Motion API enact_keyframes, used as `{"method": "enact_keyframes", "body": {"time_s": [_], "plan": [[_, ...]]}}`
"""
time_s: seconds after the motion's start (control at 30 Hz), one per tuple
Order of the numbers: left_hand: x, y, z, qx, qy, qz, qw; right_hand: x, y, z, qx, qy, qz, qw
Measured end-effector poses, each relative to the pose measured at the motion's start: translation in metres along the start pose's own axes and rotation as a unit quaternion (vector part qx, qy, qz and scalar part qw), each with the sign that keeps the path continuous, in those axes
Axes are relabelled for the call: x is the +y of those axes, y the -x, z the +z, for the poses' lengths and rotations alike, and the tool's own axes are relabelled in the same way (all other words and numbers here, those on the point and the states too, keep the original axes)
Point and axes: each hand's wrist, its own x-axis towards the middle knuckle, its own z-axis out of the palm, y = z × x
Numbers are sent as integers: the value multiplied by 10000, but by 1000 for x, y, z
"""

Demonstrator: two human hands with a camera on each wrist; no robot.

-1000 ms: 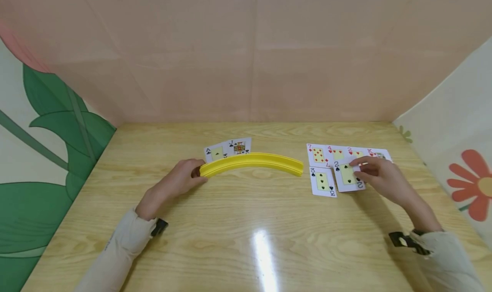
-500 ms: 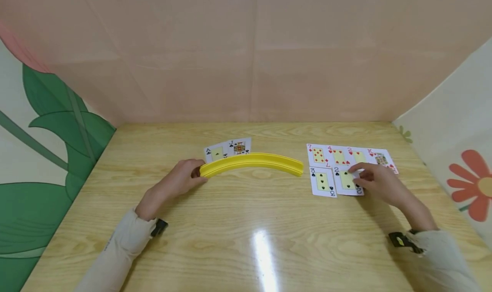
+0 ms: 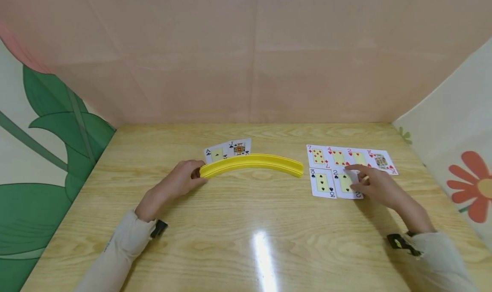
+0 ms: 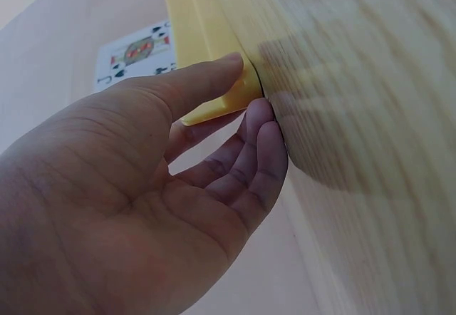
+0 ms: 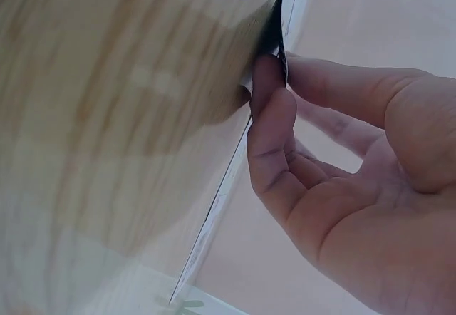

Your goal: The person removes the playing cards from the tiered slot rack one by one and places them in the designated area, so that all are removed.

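Cards [image 3: 322, 183] mostly laid out, two at the yellow holder [image 3: 250, 160]

Nearest are the pale left sleeve [image 3: 128, 232] and right sleeve [image 3: 442, 249], reaching over the wood table [image 3: 192, 249]. The right hand [image 3: 378, 186] pinches the right edge of the two of spades [image 3: 345, 183] between thumb and fingers; the right wrist view shows that edge bent up from the wood, with a finger underneath. This card lies beside the three of spades, the pair making a front row on the right. Further left, the left hand [image 3: 174, 183] grips the near end of the holder, thumb on one side and fingers curled on the other, while the holder's far end reaches almost to the cards.

Just behind the front row sits a row of red cards: seven of diamonds [image 3: 318, 156], four of hearts [image 3: 336, 157], two of hearts [image 3: 357, 157], partly behind the right hand, and king of hearts [image 3: 381, 160], set a little askew at the end.

Beyond the holder show an ace [image 3: 217, 153] and a black jack [image 3: 239, 148], lower parts hidden by it; they appear to stand in its groove. A plain pink backdrop [image 3: 250, 70] rises past the table.

By the look of it, the red row is done, the black row has its first card down and its second nearly so, and the ace and jack are what is left to lay out.
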Motion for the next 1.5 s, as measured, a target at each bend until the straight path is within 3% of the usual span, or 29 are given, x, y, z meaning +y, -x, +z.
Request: {"method": "enact_keyframes", "body": {"time_s": [0.3,0.7,1.1,1.37,1.5], "plan": [[0,0,-1,16,34,112,9999,3,-1,2,-4,132,122,9998],[2,1,-1,4,-16,-52,10000,-1,0,2,66,182,101,9998],[2,0,-2,-38,-6,-17,10000,-3,-1,1,76,359,56,9993],[1,0,-1,-21,-52,-53,10000,-3,-3,1,202,459,-292,9983],[2,0,-1,-40,-40,-53,10000,-5,-2,1,534,537,-446,9961]]}}
